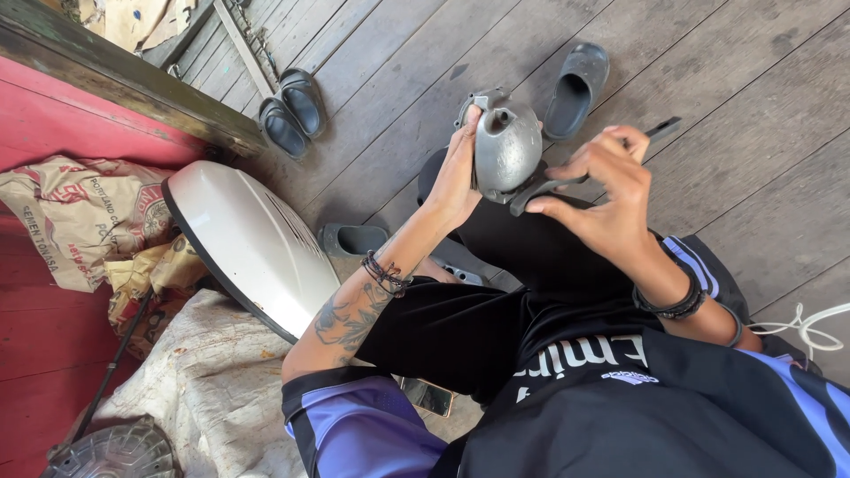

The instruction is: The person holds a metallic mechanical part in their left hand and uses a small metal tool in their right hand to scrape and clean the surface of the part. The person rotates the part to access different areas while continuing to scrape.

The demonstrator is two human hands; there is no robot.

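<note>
My left hand (pixel 459 175) grips a grey cast-metal casing (pixel 507 142) by its left side and holds it up over my black-clad knees. My right hand (pixel 605 196) pinches a long flat dark tool (pixel 660 131), like a file, whose lower end lies against the casing's bottom right edge. Both wrists carry dark bands. The casing's far side is hidden from me.
A white curved panel (pixel 252 241) leans at the left over a dusty cloth (pixel 208 389). Paper sacks (pixel 84 217) lie by the red wall. Dark sandals (pixel 292 111) and a single one (pixel 575 88) rest on the plank floor. A phone (pixel 427 396) sits under my arm; white cord (pixel 810 326) at right.
</note>
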